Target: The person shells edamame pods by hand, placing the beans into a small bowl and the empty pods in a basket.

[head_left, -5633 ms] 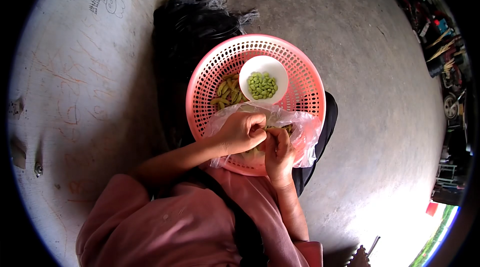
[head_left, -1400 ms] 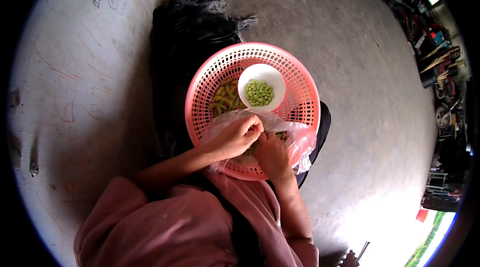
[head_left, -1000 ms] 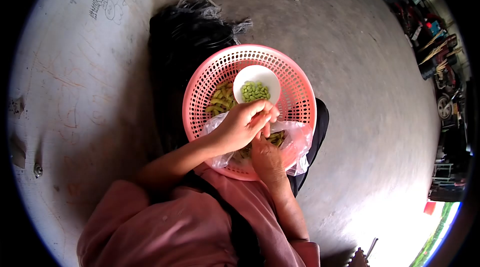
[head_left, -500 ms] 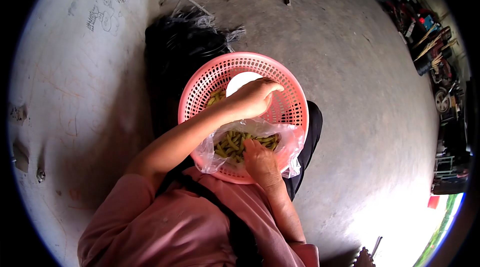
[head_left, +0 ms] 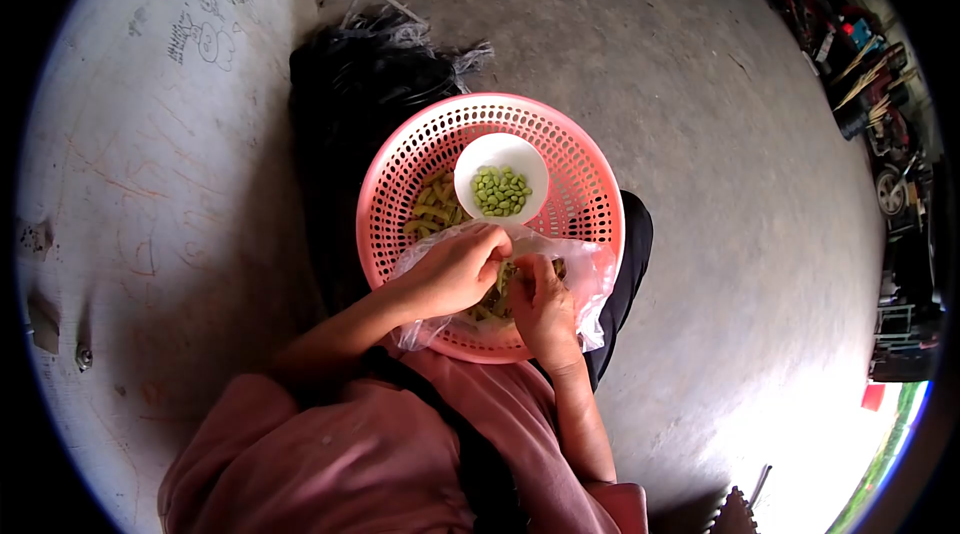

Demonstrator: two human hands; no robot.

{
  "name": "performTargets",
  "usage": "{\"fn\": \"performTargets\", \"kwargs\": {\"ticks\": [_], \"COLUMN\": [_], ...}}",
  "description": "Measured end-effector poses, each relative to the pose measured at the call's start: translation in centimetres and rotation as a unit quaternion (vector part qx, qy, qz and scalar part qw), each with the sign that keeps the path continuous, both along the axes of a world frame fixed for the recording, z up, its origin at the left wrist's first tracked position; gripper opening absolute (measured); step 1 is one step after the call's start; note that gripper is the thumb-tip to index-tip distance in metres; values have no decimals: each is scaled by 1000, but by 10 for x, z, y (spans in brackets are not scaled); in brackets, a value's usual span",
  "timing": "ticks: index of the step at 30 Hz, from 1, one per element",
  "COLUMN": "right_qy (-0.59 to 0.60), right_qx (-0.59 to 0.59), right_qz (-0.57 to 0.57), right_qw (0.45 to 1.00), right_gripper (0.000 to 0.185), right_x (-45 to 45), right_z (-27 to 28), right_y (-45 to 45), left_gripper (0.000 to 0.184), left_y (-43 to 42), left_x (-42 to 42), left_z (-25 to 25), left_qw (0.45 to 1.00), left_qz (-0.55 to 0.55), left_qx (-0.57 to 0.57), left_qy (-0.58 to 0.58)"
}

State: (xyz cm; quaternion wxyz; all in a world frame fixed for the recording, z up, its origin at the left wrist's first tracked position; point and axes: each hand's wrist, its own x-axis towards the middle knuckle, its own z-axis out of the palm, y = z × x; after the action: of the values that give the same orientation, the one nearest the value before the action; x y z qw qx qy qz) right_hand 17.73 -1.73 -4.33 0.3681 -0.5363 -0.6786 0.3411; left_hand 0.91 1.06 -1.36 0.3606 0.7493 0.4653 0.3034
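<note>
The person sitting here in a faded pink shirt (head_left: 330, 449) has both bare hands together over a crumpled, clear plastic bag (head_left: 591, 284) at the near side of a round, pink plastic basket (head_left: 613, 204) with slotted walls. The left hand (head_left: 455, 272) is curled, thumb and forefinger drawn close together; the right hand (head_left: 545, 306) faces it just beside, fingers bent inward. I can't tell whether either grips anything, because the fingertips hide it. Slim, yellow-green pods (head_left: 488, 310) show inside the bag, below and between the hands. Farther into the basket stands a round, white bowl (head_left: 498, 147) with plump, pale green beans (head_left: 502, 192) in it, and a heap of curved, yellowish pods (head_left: 432, 206) lies just left of it. Beyond the basket, on the far left, a shaggy black bundle (head_left: 360, 84) rests on the grey concrete floor (head_left: 700, 164).
</note>
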Motion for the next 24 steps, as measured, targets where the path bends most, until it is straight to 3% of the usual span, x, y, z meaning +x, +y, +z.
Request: {"fn": "performTargets", "kwargs": {"ticks": [3, 5, 7, 10, 13, 19, 24], "right_qy": [82, 183, 280, 275, 47, -12, -23], "right_qx": [55, -30, -114, -143, 120, 87, 67], "right_qz": [-11, -32, -56, -43, 28, 41, 35], "right_qw": [995, 982, 952, 950, 991, 995, 997], "right_gripper": [22, 21, 20, 17, 15, 16, 17], "right_x": [2, 1, 0, 4, 1, -2, -2], "right_z": [-11, -5, 2, -1, 2, 19, 15], "right_y": [4, 3, 2, 1, 7, 0, -1], "left_gripper": [11, 11, 12, 12, 12, 11, 11], "left_y": [-7, -10, -9, -5, -4, -6, -7], "left_x": [-6, -2, -1, -1, -5, -6, -5], "left_z": [-14, -4, -8, -3, -5, -11, -6], "left_qw": [998, 976, 975, 953, 897, 831, 838], "left_qz": [-33, -67, -58, -12, 52, 36, 42], "left_qx": [-60, -201, -195, -259, -347, -397, -395], "left_qy": [-3, -51, -93, -155, -270, -389, -375]}}
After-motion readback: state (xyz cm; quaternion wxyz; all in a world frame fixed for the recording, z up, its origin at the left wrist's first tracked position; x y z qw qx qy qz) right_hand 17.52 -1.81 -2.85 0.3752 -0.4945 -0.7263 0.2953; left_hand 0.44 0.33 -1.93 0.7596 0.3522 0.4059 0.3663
